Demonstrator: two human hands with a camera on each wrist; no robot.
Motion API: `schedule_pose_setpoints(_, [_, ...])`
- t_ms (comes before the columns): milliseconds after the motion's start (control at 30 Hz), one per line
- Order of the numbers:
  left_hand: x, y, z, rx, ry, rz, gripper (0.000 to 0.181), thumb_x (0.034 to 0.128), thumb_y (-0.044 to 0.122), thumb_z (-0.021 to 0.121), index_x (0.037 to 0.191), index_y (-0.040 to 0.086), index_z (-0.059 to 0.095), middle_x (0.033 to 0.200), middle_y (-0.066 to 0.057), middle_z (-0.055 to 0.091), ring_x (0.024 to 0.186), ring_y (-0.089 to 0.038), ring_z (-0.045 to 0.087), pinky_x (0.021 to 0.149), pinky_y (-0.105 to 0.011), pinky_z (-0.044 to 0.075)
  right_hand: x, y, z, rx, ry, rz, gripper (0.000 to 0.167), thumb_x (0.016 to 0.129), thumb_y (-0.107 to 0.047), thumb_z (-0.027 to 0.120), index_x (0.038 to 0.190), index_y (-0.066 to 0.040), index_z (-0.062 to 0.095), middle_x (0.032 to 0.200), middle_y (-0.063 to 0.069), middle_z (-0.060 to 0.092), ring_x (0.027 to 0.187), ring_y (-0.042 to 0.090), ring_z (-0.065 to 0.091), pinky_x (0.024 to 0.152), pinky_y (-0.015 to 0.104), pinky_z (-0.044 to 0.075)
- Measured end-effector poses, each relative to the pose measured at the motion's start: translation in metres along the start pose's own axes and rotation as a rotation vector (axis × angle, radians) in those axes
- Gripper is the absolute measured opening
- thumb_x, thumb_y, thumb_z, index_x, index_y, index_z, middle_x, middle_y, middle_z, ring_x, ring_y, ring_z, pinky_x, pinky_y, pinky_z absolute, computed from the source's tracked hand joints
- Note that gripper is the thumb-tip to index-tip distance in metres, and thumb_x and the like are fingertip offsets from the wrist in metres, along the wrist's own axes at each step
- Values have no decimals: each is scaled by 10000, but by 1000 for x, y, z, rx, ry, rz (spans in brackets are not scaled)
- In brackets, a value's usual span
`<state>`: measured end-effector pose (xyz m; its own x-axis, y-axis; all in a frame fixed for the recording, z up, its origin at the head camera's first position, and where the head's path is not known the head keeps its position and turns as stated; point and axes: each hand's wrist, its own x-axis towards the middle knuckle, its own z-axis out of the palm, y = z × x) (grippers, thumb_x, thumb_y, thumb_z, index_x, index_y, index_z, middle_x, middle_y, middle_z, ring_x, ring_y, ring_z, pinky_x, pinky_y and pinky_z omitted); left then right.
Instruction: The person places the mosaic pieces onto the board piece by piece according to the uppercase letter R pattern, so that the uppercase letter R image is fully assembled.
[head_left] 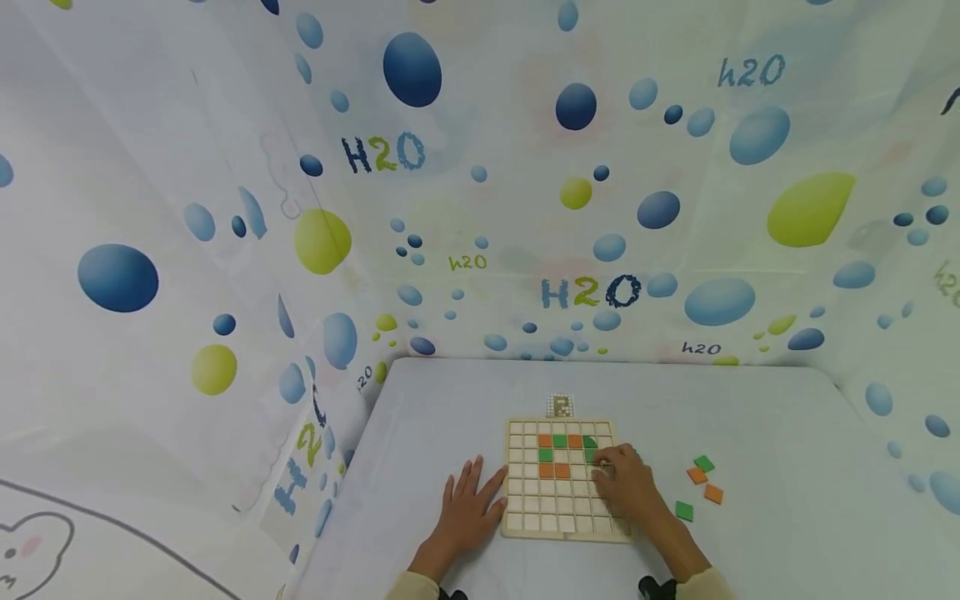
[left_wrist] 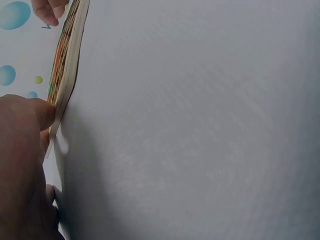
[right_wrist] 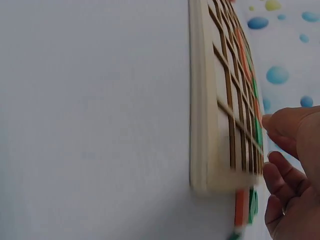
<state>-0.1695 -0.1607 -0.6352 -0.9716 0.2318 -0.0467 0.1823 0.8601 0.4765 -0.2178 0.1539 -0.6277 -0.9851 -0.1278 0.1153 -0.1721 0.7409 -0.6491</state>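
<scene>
In the head view a square wooden grid board (head_left: 528,523) lies on the white table, with green and orange square tiles in some cells. My left hand (head_left: 468,512) rests at the board's left edge, fingers spread, thumb and forefinger against the rim. Over the board's right side is my right hand (head_left: 628,483), its fingertips by a green tile (head_left: 590,456) in the second filled row. Thumb and forefinger look apart, and no tile shows between them. The right wrist view shows this hand (right_wrist: 297,150) above the board's gridded face (right_wrist: 225,85), fingers bent.
Right of the board lie loose tiles, among them a green tile (head_left: 684,511) and an orange tile (head_left: 713,494). A small pattern card (head_left: 560,406) lies behind the board. A patterned cloth wall (head_left: 517,225) rises behind the table (head_left: 435,408).
</scene>
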Motion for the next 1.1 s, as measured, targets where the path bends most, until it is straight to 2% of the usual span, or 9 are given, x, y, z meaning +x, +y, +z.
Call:
schedule_pose_setpoints(100, [1,-1,1,7,-6,-4,542,1094,441,464,1610,276,456,1728,-218,246,1599,-464,201,1225,-741,116,-1,17,-14,-34,48,34,189,956,-145,765,1123,-65,727,1153,184,640,1063,363,649,847,590,503])
schedule_pose_setpoints(200, [1,-1,2,3,-7,-1,546,1095,453,457,1614,283,449,1731,-213,242,1601,-462,197,1225,-742,113,-5,36,-29,-98,114,91,241,956,-157,743,1147,-13,718,1183,271,632,1092,456,635,833,646,496])
schedule_pose_setpoints(367, [2,-1,4,-8,3,9,539,1096,432,470,1611,273,453,1727,-218,249,1597,-473,199,1220,-749,108,-17,64,-51,-182,212,258,304,955,-159,710,1188,32,674,1263,366,572,1159,556,557,876,725,421])
schedule_pose_setpoints(433, [2,-2,4,-14,8,11,537,1095,420,477,1610,266,457,1724,-223,254,1593,-483,201,1216,-754,103,-21,71,-57,-186,211,318,307,957,-168,701,1178,39,653,1261,379,548,1163,572,518,875,727,381])
schedule_pose_setpoints(533, [3,-3,4,-20,8,8,539,1096,423,474,1611,264,455,1726,-222,249,1595,-483,195,1216,-754,100,-26,76,-65,-189,188,351,295,964,-184,696,1152,39,650,1242,381,544,1149,578,503,865,715,357])
schedule_pose_setpoints(767, [3,-2,3,-34,2,29,544,1097,431,464,1615,264,449,1719,-244,249,1586,-504,198,1207,-769,99,-31,77,-71,-173,151,350,244,1018,-188,634,1147,18,639,1240,409,534,1134,612,515,846,708,353])
schedule_pose_setpoints(900, [2,-1,3,-25,14,34,536,1095,415,479,1606,253,462,1708,-257,267,1574,-518,215,1198,-777,109,-30,81,-67,-164,135,285,233,1039,-150,618,1191,22,653,1225,383,580,1091,573,570,846,704,384])
schedule_pose_setpoints(1000, [2,-2,2,-14,13,28,535,1096,422,477,1605,260,461,1710,-250,266,1578,-508,217,1199,-775,113,-27,84,-62,-157,111,216,309,1002,-116,661,1270,37,638,1207,325,625,1098,529,601,842,694,443])
schedule_pose_setpoints(1100, [3,-3,2,-9,0,12,545,1096,446,457,1616,283,444,1725,-227,247,1593,-484,197,1215,-759,104,-24,85,-60,-154,92,192,422,951,-103,713,1326,58,605,1209,297,645,1116,508,614,835,691,476])
